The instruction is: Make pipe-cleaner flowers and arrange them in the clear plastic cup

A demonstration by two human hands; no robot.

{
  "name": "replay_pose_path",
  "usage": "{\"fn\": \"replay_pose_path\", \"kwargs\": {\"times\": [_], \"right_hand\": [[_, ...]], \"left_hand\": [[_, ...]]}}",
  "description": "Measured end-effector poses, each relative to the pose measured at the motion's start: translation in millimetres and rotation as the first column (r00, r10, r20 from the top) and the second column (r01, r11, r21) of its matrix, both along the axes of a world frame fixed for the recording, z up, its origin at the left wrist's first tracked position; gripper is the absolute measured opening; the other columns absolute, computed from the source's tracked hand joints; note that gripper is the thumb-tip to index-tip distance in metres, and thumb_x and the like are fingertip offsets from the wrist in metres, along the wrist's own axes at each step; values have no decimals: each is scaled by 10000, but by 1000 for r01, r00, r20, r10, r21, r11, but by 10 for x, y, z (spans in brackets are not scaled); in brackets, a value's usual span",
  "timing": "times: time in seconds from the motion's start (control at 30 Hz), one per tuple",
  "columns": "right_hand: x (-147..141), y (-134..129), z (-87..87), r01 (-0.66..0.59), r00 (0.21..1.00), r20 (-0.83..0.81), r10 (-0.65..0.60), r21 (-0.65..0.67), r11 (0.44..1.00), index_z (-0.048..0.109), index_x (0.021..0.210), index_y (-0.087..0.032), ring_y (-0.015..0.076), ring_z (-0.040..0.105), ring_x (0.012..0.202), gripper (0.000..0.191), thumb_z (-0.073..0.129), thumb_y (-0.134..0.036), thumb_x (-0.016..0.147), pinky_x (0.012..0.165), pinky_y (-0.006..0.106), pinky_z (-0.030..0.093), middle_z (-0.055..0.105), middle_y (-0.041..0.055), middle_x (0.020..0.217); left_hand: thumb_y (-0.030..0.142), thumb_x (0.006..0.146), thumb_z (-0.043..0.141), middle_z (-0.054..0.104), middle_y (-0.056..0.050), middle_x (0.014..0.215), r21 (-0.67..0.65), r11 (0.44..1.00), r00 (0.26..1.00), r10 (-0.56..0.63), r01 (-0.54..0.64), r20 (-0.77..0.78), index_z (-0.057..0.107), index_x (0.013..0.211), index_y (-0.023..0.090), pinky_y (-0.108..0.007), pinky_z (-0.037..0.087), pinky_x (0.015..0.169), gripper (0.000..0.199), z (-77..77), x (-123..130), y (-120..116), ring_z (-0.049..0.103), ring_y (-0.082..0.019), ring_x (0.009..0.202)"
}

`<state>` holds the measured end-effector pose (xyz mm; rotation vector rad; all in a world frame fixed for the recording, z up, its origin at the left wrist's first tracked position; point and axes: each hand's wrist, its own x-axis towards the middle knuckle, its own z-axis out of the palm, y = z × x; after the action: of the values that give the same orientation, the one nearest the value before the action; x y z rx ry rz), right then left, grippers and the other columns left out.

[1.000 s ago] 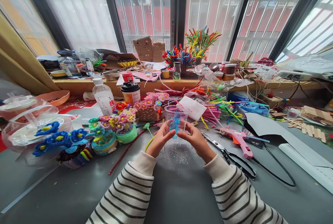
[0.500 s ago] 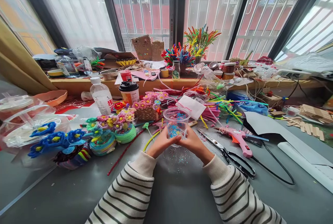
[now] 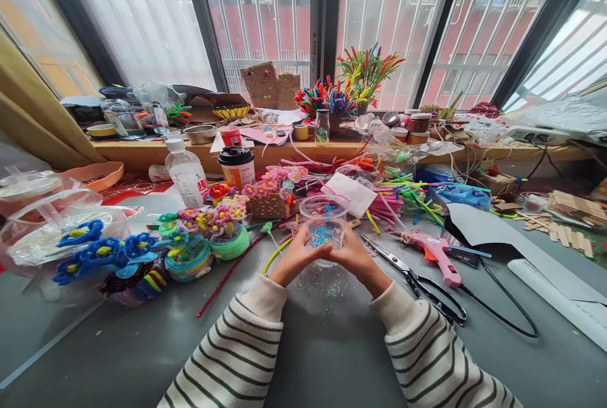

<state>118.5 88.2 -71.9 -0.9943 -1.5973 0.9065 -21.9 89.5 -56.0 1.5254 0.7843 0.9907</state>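
Note:
A clear plastic cup [image 3: 324, 218] with blue printed characters stands upright at the middle of the grey table [image 3: 327, 357]. My left hand [image 3: 300, 257] is wrapped round its left side, and my right hand [image 3: 355, 257] round its right side, the thumbs meeting in front. Glitter specks lie on the table below the cup. To the right are black-handled scissors [image 3: 412, 278] and a pink glue gun [image 3: 439, 256]. Left of my hands stand green-based yarn pots with pink and yellow flowers [image 3: 226, 215]. A white paper piece [image 3: 353, 193] lies behind the cup.
Blue flowers [image 3: 102, 253], a plastic bottle [image 3: 186, 174] and a lidded paper cup [image 3: 237, 167] are at the left. Pipe cleaners [image 3: 389, 196] lie in a heap behind my hands. Wooden sticks [image 3: 559, 231] and white sheets [image 3: 559, 294] are at the right.
The cup has turned slightly between my hands, so its blue print shows differently. Both hands stay round it in nearly the same place.

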Motion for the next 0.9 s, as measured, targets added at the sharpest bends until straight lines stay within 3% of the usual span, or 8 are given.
{"fn": "replay_pose_path", "kwargs": {"times": [0.17,0.3,0.4,0.5,0.67,0.77,0.9], "right_hand": [[60,15,-52,-99,990,-105,92,-69,993,528,1070,-211,287,499,1062,665,719,-514,510,900,440,386,579,93,1079],[89,3,-62,-142,987,-93,134,-84,986,522,1073,-195,292,494,1072,698,704,-550,501,905,448,383,570,104,1087],[91,0,-43,-145,989,2,145,-29,989,507,1105,-189,303,461,1107,702,712,-510,514,933,464,350,542,113,1135],[87,-17,4,-80,985,155,72,41,996,471,1160,-169,316,410,1151,756,732,-441,504,972,480,288,495,135,1190],[130,-99,119,7,940,339,-31,71,997,482,1176,-180,345,292,1222,839,773,-417,425,1014,510,180,413,142,1263],[166,-139,142,-26,959,283,20,19,999,447,1215,-213,325,249,1253,895,787,-412,411,1031,490,163,359,116,1313],[164,-142,116,-175,983,48,180,-85,981,385,1250,-216,282,315,1234,893,775,-397,467,1023,452,225,370,103,1322]], "left_hand": [[494,562,692,466,-148,1252,-16,998,996,-66,65,-59,405,1190,148,-417,306,985,773,24,-20,22,436,-286,1153],[471,569,695,512,-129,1211,17,998,980,-52,56,-191,456,1151,155,-420,331,959,705,47,-40,35,470,-287,1113],[431,583,697,523,-130,1206,75,994,972,-61,79,-225,473,1156,138,-405,331,961,682,80,-44,28,476,-285,1107],[421,547,719,533,-146,1196,72,994,975,-64,81,-213,470,1166,106,-409,331,962,738,107,-35,10,477,-301,1106],[394,553,718,501,-148,1235,196,979,952,115,-60,-282,494,1150,117,-435,276,1000,695,107,-26,-26,423,-317,1157],[396,555,712,511,-140,1220,195,977,955,142,-92,-261,517,1123,132,-444,293,988,656,104,-21,-45,433,-323,1146],[362,548,722,508,-146,1216,151,986,959,109,-71,-262,544,1065,135,-445,308,975,592,82,-17,-43,440,-322,1138]]}}
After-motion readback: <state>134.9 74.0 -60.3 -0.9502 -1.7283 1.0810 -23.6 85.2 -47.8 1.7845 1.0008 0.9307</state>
